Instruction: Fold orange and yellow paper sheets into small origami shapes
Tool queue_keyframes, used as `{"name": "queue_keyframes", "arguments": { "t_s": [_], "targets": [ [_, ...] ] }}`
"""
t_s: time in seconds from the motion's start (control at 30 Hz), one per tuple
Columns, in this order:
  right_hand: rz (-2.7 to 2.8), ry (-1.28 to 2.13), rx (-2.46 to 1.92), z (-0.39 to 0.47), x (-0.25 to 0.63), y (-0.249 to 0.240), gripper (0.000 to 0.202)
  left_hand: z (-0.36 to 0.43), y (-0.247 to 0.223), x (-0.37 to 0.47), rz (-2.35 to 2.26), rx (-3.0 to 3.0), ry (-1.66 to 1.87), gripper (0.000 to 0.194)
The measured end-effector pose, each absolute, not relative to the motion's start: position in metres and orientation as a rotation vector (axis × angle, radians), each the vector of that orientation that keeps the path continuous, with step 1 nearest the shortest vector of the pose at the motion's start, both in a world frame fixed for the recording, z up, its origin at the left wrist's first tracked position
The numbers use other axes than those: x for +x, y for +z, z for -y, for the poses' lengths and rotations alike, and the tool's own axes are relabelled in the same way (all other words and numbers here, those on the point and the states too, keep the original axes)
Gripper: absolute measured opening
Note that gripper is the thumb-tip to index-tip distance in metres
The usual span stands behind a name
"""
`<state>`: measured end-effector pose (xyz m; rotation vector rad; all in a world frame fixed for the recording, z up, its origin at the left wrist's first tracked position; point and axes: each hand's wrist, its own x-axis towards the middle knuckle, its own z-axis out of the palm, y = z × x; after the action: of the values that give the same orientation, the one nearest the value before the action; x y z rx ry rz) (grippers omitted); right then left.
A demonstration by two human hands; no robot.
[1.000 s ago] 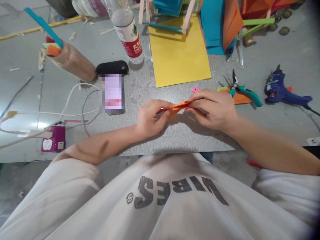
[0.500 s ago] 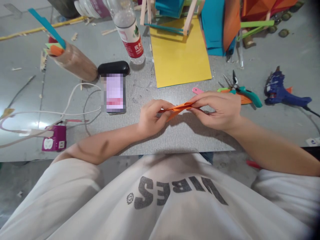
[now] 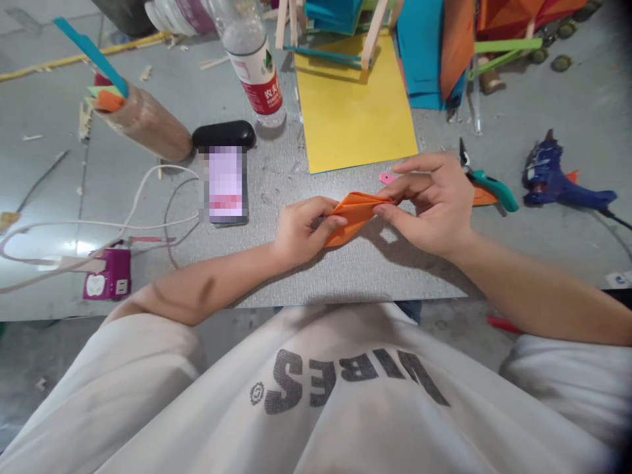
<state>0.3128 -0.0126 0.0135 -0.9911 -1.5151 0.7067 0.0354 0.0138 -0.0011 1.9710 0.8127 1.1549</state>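
A folded piece of orange paper (image 3: 354,220) is held between my two hands, just over the front part of the table. My left hand (image 3: 307,229) pinches its left end, thumb on the near face. At the other end, the thumb and index finger of my right hand (image 3: 434,204) close on the paper's right tip, while its other fingers are loosely curled. Several layers show along the upper fold. Behind my right hand lie pliers with teal handles (image 3: 494,186), partly hidden, and a small pink piece (image 3: 388,178).
A blue glue gun (image 3: 557,178) lies at the right. Yellow paper (image 3: 360,125) lies ahead, with a wooden frame (image 3: 372,39) above it. On the left are a phone (image 3: 227,184), a water bottle (image 3: 259,79), a brown cup of paper strips (image 3: 148,125) and a purple adapter (image 3: 111,273) with cables.
The orange paper has turned so that its broad face shows. My right hand has risen slightly and its fingers have spread more. My left hand has barely moved.
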Motion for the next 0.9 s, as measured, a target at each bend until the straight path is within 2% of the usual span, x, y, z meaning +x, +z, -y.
{"name": "queue_keyframes", "arguments": {
  "t_s": [0.17, 0.3, 0.47, 0.67, 0.9],
  "targets": [
    [1.546, 0.821, -1.034, 0.007, 0.313, 0.02, 0.033, -0.015, -0.002, 0.033, -0.688, 1.96, 1.233, 0.059],
    [1.612, 0.607, -0.972, 0.009, 0.314, 0.016, 0.021, -0.016, -0.003, 0.032, -0.653, 1.932, 1.133, 0.068],
    [1.634, 0.293, -0.88, 0.008, 0.318, 0.003, 0.029, -0.022, -0.01, 0.034, -0.632, 1.809, 1.082, 0.071],
    [1.695, 0.283, -0.774, 0.004, 0.32, 0.0, 0.019, -0.025, -0.011, 0.036, -0.494, 1.733, 1.052, 0.063],
    [1.65, 0.211, -0.887, 0.009, 0.321, 0.0, 0.033, -0.027, -0.007, 0.032, -0.358, 1.721, 0.98, 0.054]
  ]
}}
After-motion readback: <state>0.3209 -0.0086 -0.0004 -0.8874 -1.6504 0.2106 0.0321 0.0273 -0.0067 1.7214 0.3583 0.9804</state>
